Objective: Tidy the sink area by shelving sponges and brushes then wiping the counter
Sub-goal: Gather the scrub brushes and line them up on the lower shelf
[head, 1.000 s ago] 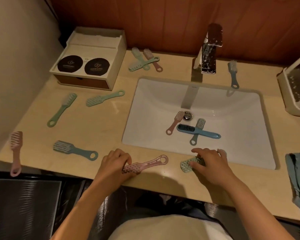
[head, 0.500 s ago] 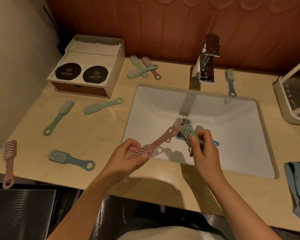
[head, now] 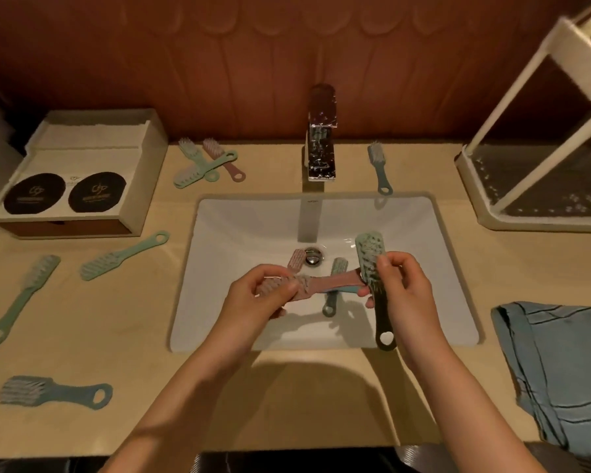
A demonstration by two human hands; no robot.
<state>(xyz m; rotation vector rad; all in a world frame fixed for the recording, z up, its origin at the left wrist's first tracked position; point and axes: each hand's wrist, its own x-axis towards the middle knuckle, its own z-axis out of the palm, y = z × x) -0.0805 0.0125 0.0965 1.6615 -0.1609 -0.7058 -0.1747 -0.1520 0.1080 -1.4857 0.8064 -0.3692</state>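
Two brushes are in hand above the sink point(head: 253, 227): my left hand point(head: 253, 298) has its fingers curled round the bristle head of the pink brush point(head: 335, 278), and my right hand point(head: 406, 295) pinches the green brush point(head: 369, 256) near its middle. The pink one's long axis runs left to right, its handle tip just beside the right hand; whether they touch I cannot tell. The green one points away from me, loop nearest. The rack point(head: 471, 186) stands to the right and beyond, so the right hand is nearer; I judge the pink brush wants passing rightward, handle first.
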